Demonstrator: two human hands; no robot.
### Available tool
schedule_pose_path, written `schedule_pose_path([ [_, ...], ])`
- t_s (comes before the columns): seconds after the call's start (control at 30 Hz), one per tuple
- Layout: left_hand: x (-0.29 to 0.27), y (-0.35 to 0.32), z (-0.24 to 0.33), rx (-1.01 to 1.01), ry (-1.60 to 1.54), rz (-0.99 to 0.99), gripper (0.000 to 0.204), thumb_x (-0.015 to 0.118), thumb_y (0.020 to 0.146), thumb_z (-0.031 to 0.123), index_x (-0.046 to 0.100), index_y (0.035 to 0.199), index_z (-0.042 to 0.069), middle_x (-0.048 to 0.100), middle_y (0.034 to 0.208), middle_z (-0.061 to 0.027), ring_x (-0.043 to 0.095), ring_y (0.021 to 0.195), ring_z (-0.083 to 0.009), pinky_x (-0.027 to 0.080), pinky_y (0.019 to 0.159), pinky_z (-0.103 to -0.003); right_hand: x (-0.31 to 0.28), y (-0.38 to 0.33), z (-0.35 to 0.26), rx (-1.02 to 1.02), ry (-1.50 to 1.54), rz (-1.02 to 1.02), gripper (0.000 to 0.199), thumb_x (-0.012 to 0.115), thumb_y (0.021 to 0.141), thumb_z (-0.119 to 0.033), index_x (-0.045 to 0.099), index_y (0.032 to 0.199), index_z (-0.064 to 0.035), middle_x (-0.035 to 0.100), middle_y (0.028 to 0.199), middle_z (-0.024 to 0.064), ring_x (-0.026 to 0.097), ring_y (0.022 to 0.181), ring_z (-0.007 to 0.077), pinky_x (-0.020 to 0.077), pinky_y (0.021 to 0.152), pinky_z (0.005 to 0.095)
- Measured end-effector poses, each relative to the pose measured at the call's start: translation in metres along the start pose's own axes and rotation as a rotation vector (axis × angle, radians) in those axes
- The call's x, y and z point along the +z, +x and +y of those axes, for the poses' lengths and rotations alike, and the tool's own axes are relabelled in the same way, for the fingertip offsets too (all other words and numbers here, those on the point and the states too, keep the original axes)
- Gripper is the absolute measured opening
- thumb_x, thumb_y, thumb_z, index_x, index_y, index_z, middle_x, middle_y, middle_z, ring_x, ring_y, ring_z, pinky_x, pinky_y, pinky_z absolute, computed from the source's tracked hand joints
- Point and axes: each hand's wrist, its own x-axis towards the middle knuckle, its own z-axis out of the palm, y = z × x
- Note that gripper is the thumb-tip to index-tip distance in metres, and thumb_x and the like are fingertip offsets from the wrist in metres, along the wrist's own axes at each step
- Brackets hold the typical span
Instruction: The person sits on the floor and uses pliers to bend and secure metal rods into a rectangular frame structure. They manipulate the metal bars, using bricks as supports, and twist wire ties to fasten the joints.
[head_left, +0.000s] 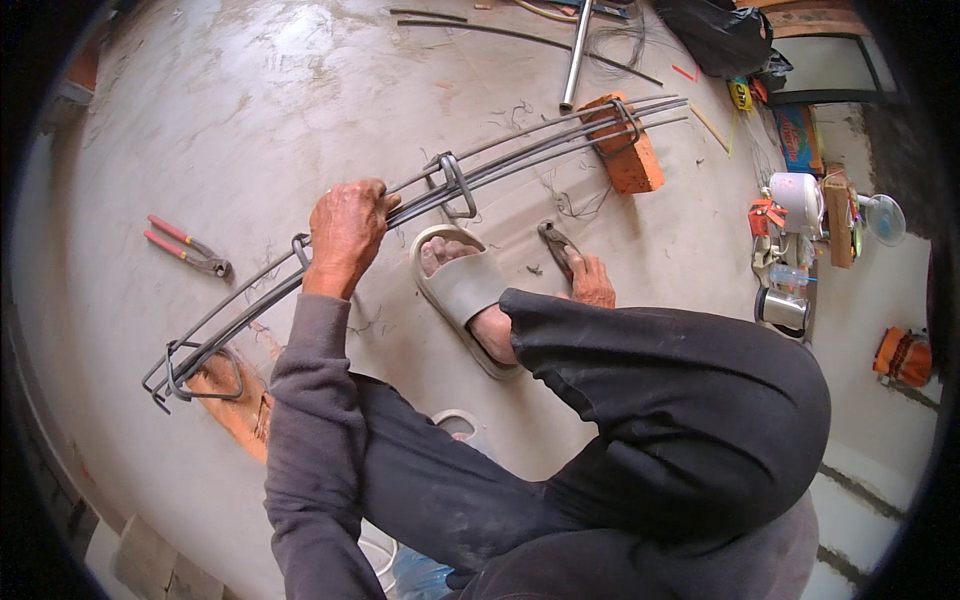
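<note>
My left hand (348,225) is closed around a long bundle of thin steel rebar (510,150), near the middle of its length. Square wire stirrups (457,187) loop around the bars at intervals. At its right end the bundle lies over an orange brick (632,165), and its left end is over another brick (228,395). Beyond my sandalled foot, low by the floor, my right hand (592,282) is closed on dark pincers (558,243); my knee hides part of that arm. Red-handled pincers (188,246) lie on the floor to the left.
At the far side are a metal pipe (576,60), loose dark rods (520,36) and a black plastic bag (715,35). Thin wire scraps (580,205) litter the concrete floor. Along the right stand a rice cooker (795,203), a steel kettle (782,310) and a small fan (884,220).
</note>
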Motion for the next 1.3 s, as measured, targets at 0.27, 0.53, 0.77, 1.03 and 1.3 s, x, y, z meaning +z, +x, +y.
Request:
schedule_pose_path([
  [0.27,0.008,0.005,0.004,0.06,-0.105,0.087,0.026,0.068,0.088,0.025,0.067,0.083,-0.001,0.065,0.079,-0.0218,0.065,0.077,-0.0392,0.049,0.071,-0.046,0.006,0.002,0.051,0.086,-0.118,0.048,0.063,0.069,0.073,-0.018,0.049,0.132,-0.004,0.051,0.113,0.0169,0.052,0.106,0.0348,0.0458,0.09,0.0442],
  [0.53,0.018,0.008,0.001,0.043,-0.134,0.133,0.028,0.063,0.092,0.029,0.063,0.086,0.001,0.065,0.079,-0.0199,0.064,0.077,-0.0383,0.048,0.07,-0.047,0.025,0.003,0.073,-0.03,-0.131,0.053,0.042,0.064,0.083,-0.011,0.054,0.122,-0.0031,0.054,0.105,0.0166,0.058,0.101,0.0328,0.0507,0.083,0.0418],
  [0.77,0.006,0.011,0.003,0.009,-0.063,-0.003,0.034,0.058,0.095,0.033,0.061,0.084,0.001,0.063,0.078,-0.0215,0.062,0.078,-0.0414,0.047,0.07,-0.049,-0.03,0.015,0.038,0.362,0.566,-0.223,0.031,0.056,0.084,-0.005,0.06,0.114,0.0018,0.064,0.085,0.014,0.065,0.068,0.0234,0.056,0.062,0.0356],
  [1.03,0.009,0.009,0.002,0.055,-0.093,0.001,0.034,0.058,0.095,0.031,0.059,0.083,0.0,0.059,0.074,-0.0223,0.058,0.072,-0.041,0.043,0.066,-0.05,-0.107,0.067,0.057,0.426,1.127,0.0,0.029,0.056,0.086,-0.008,0.06,0.112,0.0031,0.066,0.084,0.0116,0.067,0.065,0.0189,0.0581,0.057,0.0321],
  [1.3,0.009,-0.002,0.007,0.105,-0.111,0.159,0.04,0.058,0.097,0.035,0.053,0.078,0.001,0.055,0.068,-0.019,0.055,0.064,-0.0367,0.042,0.061,-0.045,-0.17,0.142,0.095,0.387,0.88,-0.019,0.029,0.055,0.09,-0.012,0.056,0.116,0.0015,0.066,0.08,0.0109,0.066,0.057,0.0171,0.0578,0.05,0.0311],
])
